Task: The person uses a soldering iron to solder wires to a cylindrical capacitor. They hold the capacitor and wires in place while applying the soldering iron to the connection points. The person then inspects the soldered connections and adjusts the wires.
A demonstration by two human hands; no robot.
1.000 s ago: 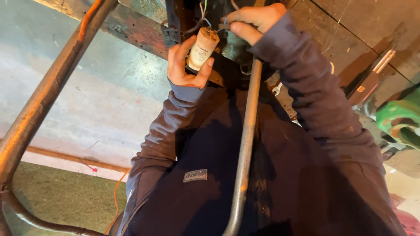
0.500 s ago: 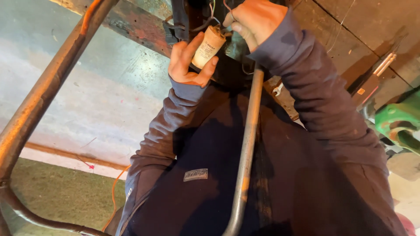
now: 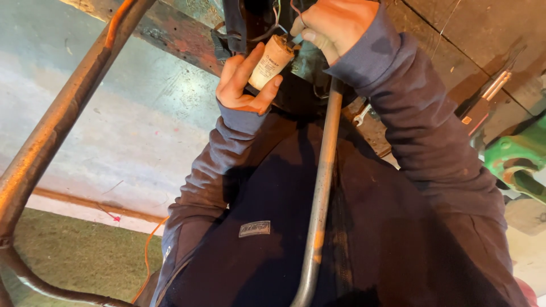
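1. Overhead, left hand (image 3: 242,85) clasps a cream cylindrical capacitor (image 3: 271,62), thumb and fingers wrapped round it.
2. Right hand (image 3: 335,23) is closed, pinching thin wires (image 3: 277,23) at the capacitor's top.
3. Grey metal rod (image 3: 321,187) runs below, between the sleeves.

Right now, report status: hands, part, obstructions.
Left hand holds the cream cylinder. Right hand pinches its wires. Metal pipe runs between the arms.
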